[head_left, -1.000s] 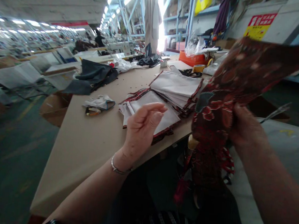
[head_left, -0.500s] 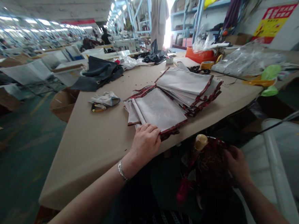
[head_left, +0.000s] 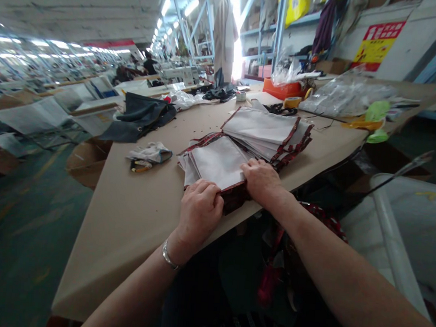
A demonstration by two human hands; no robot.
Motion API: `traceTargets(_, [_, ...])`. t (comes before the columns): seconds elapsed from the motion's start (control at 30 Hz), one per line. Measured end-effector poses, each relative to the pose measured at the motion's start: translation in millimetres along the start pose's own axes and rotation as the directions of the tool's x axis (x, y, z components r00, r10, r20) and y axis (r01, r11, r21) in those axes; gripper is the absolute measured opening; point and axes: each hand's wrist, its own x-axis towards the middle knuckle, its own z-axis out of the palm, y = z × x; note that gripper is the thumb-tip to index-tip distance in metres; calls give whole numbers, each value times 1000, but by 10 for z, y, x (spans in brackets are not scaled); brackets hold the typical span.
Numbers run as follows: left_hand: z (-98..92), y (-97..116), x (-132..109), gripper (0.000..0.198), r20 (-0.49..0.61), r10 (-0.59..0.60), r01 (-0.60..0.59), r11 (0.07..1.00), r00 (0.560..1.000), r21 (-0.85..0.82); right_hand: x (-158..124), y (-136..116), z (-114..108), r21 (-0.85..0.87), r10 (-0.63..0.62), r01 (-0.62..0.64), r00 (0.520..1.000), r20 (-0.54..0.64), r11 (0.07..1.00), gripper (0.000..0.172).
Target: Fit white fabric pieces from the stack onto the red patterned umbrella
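Observation:
A near stack of white fabric pieces (head_left: pixel 214 158) with dark red patterned edges lies at the table's front edge. My left hand (head_left: pixel 199 209) rests on its near left corner with fingers curled on the edge. My right hand (head_left: pixel 263 179) presses on its near right corner, fingers bent over the top piece. A second, thicker stack of like fabric pieces (head_left: pixel 267 132) sits just behind. Dark red patterned fabric (head_left: pixel 329 223) lies in my lap, mostly hidden by my right arm.
On the tan table (head_left: pixel 141 198) lie a crumpled white cloth (head_left: pixel 149 153), a dark garment (head_left: pixel 143 113), an orange tray (head_left: pixel 281 88), tape rolls, clear plastic bags (head_left: pixel 342 95) and green items (head_left: pixel 376 120). A white bin (head_left: pixel 404 221) stands to the right. Work tables fill the left.
My right hand let go of the red patterned fabric, which dropped to my lap, and came up onto the near stack. My left hand settled on the stack's corner.

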Motion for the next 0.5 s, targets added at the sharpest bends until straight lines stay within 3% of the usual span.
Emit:
traceTargets(0.1, [-16, -97, -66, 11, 14, -53, 53, 999, 998, 4, -57, 129, -107, 45, 113, -111, 992, -57, 993, 36])
traceTargets(0.17, [1, -124, -115, 9, 50, -165, 168, 984, 985, -62, -267, 132, -204, 116, 77, -62, 988, -136, 991, 40])
traceTargets(0.23, [14, -69, -158, 7, 80, -335, 343, 897, 939, -280, -583, 78, -242, 173, 3, 30, 982, -190, 984, 42])
traceTargets(0.3, [3, 90, -193, 5, 150, -498, 475, 630, 854, -615, -951, 2, -177, 217, -21, 59, 985, -174, 974, 40])
traceTargets(0.37, [-21, 326, -225, 10, 305, -561, 499, 229, 770, -836, -1307, -64, -22, 294, 12, 10, 997, -73, 956, 38])
traceTargets(0.43, [-17, 569, -272, 19, 495, -514, 518, -111, 701, -848, -1600, -97, 170, 447, 63, -93, 995, 82, 890, 36])
traceTargets(0.5, [52, 753, -352, 25, 654, -447, 576, -317, 610, -753, -1804, -90, 334, 665, 139, -246, 968, 210, 705, 29])
